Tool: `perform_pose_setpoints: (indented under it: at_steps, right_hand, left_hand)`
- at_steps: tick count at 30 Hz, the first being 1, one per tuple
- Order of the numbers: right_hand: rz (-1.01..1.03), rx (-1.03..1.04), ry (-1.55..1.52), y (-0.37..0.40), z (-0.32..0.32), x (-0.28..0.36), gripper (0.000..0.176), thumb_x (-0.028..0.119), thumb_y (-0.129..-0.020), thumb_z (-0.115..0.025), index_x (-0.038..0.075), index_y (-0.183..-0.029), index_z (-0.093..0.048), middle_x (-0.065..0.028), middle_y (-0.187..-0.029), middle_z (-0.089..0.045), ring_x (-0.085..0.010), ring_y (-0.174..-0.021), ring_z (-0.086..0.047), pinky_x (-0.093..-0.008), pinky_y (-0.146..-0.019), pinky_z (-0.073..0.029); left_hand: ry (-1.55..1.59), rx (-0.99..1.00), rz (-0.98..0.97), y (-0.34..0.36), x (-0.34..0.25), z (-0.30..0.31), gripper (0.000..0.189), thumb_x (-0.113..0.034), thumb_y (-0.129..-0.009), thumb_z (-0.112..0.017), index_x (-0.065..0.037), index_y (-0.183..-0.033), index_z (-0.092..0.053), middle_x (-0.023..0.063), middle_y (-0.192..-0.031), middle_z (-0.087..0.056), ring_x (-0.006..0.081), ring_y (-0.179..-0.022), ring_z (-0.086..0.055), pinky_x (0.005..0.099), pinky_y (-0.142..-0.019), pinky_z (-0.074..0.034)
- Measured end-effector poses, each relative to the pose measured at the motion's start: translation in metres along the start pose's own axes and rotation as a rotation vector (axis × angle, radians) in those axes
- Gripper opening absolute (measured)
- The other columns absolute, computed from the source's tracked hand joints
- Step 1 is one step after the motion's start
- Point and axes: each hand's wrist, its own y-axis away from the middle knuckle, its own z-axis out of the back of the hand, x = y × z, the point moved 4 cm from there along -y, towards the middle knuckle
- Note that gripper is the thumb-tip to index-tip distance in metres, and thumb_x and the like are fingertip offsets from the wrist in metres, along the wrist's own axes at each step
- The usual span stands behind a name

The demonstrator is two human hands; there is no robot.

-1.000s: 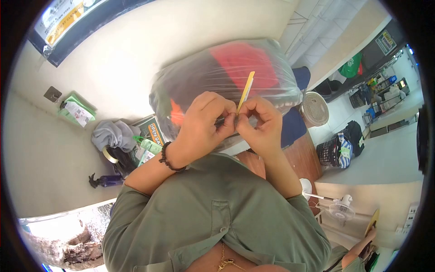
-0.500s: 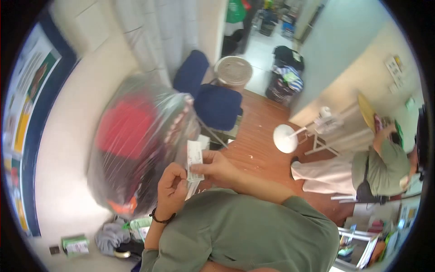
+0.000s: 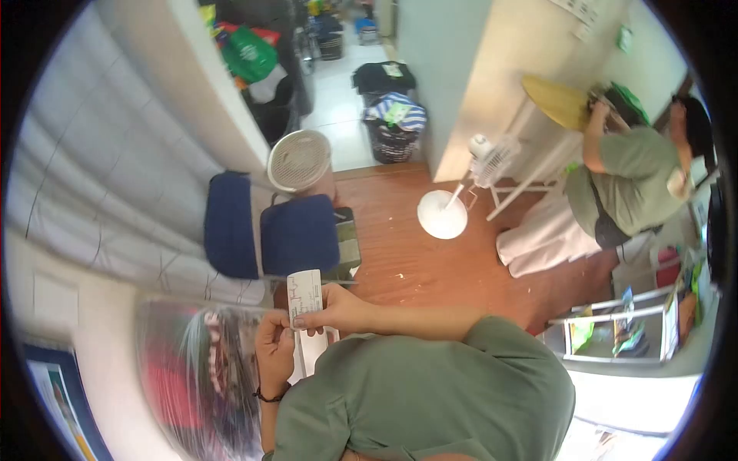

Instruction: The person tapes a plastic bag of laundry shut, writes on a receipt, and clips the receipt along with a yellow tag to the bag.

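A small white paper slip (image 3: 305, 290) with handwriting and printed lines is held up in front of my chest. My right hand (image 3: 342, 310) pinches its lower right part, thumb on top. My left hand (image 3: 274, 349), with a dark bracelet at the wrist, is closed with its fingertips pinched at the slip's lower left corner. Below the hands there is another white piece, partly hidden by my arm, that I cannot make out. To the left of my left hand stands a clear plastic bag (image 3: 201, 376) full of red and dark cloth items.
A blue folding chair (image 3: 300, 237) and a lidded round bin (image 3: 300, 161) stand ahead. A white fan (image 3: 443, 215) is on the wooden floor. At the right, a person (image 3: 642, 173) stands by a yellow-topped board (image 3: 555, 104). A basket of clothes (image 3: 393, 138) sits by the doorway.
My view has turned to the left, so chair, fan and person sit differently in it. The slip stays in my hands, now tilted with its writing more visible. The person's arms have shifted.
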Motion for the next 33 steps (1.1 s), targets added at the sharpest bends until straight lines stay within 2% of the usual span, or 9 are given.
perform_pose_setpoints:
  at_steps: [6, 9, 13, 14, 16, 21, 24, 26, 33]
  right_hand:
    - [0.109, -0.395, -0.196, 0.043, 0.054, 0.016, 0.024, 0.021, -0.085, -0.075, 0.003, -0.098, -0.066, -0.0036, -0.085, -0.068, -0.0099, -0.066, -0.061, -0.0236, -0.057, -0.047]
    - [0.168, -0.626, -0.104, 0.084, 0.072, 0.024, 0.023, 0.019, -0.086, -0.074, 0.002, -0.098, -0.066, -0.0038, -0.085, -0.067, -0.0097, -0.067, -0.061, -0.0239, -0.057, -0.047]
    - [0.358, -0.913, -0.111, 0.138, 0.065, 0.025, 0.023, 0.02, -0.086, -0.074, 0.001, -0.097, -0.066, -0.0039, -0.081, -0.067, -0.0098, -0.067, -0.061, -0.0237, -0.057, -0.048]
    - [0.38, -0.971, -0.118, 0.15, 0.062, 0.018, 0.024, 0.021, -0.086, -0.074, 0.002, -0.098, -0.067, -0.0038, -0.08, -0.067, -0.0093, -0.067, -0.061, -0.0229, -0.057, -0.047]
    - [0.411, -1.071, -0.148, 0.167, 0.051, 0.009, 0.025, 0.023, -0.086, -0.073, 0.002, -0.098, -0.067, -0.0036, -0.078, -0.067, -0.0086, -0.068, -0.061, -0.0215, -0.057, -0.047]
    - [0.474, -1.235, -0.206, 0.193, 0.017, -0.02, 0.022, 0.019, -0.085, -0.075, 0.001, -0.094, -0.067, -0.0036, -0.079, -0.068, -0.011, -0.067, -0.062, -0.0253, -0.058, -0.048]
    - [0.49, -1.337, -0.137, 0.205, -0.01, -0.043, 0.023, 0.021, -0.084, -0.076, 0.002, -0.094, -0.067, -0.0044, -0.081, -0.069, -0.0112, -0.067, -0.062, -0.0265, -0.058, -0.048]
    - [0.548, -1.374, -0.131, 0.209, -0.021, -0.057, 0.022, 0.02, -0.085, -0.075, 0.002, -0.095, -0.067, -0.0043, -0.081, -0.068, -0.0116, -0.069, -0.063, -0.0265, -0.059, -0.048]
    - [0.618, -1.423, -0.14, 0.211, -0.05, -0.069, 0.019, 0.018, -0.087, -0.073, 0.002, -0.096, -0.066, -0.0052, -0.081, -0.067, -0.0128, -0.07, -0.063, -0.0272, -0.059, -0.047]
  left_hand:
    - [0.09, 0.317, 0.069, -0.07, 0.017, -0.065, 0.006, 0.001, -0.086, -0.05, -0.004, -0.09, -0.051, -0.0001, -0.086, -0.05, 0.0073, -0.079, -0.046, 0.0219, -0.074, -0.041]
    - [-0.13, 0.495, -0.162, -0.095, 0.011, -0.105, 0.005, 0.001, -0.085, -0.052, -0.003, -0.089, -0.052, 0.0009, -0.085, -0.049, 0.0084, -0.077, -0.047, 0.0222, -0.071, -0.04]
    - [-0.123, 0.734, -0.243, -0.1, 0.017, -0.156, 0.006, 0.0, -0.085, -0.053, -0.002, -0.091, -0.054, 0.0026, -0.086, -0.049, 0.0091, -0.078, -0.048, 0.0228, -0.069, -0.041]
    - [-0.016, 0.817, -0.128, -0.091, 0.007, -0.169, 0.007, 0.0, -0.087, -0.051, -0.002, -0.093, -0.054, 0.0025, -0.087, -0.05, 0.0081, -0.079, -0.048, 0.0227, -0.071, -0.042]
    - [0.033, 0.954, -0.1, -0.082, 0.011, -0.183, 0.007, 0.0, -0.088, -0.051, -0.001, -0.094, -0.054, 0.002, -0.088, -0.051, 0.0072, -0.081, -0.048, 0.0224, -0.073, -0.042]
    - [0.099, 1.15, -0.002, -0.046, 0.019, -0.193, 0.008, -0.002, -0.093, -0.046, -0.001, -0.099, -0.052, 0.0022, -0.089, -0.055, 0.0065, -0.083, -0.049, 0.0227, -0.076, -0.042]
    - [0.238, 1.218, 0.188, -0.019, 0.05, -0.19, 0.009, -0.004, -0.094, -0.044, -0.001, -0.096, -0.052, 0.0033, -0.083, -0.057, 0.0082, -0.078, -0.051, 0.0236, -0.07, -0.043]
    - [0.236, 1.294, 0.179, -0.008, 0.053, -0.188, 0.01, -0.004, -0.094, -0.042, -0.002, -0.096, -0.052, 0.0044, -0.082, -0.057, 0.009, -0.078, -0.052, 0.024, -0.071, -0.043]
    - [0.284, 1.337, 0.252, 0.022, 0.017, -0.18, 0.011, -0.007, -0.094, -0.041, -0.003, -0.094, -0.051, 0.005, -0.083, -0.056, 0.0102, -0.076, -0.051, 0.0262, -0.072, -0.043]
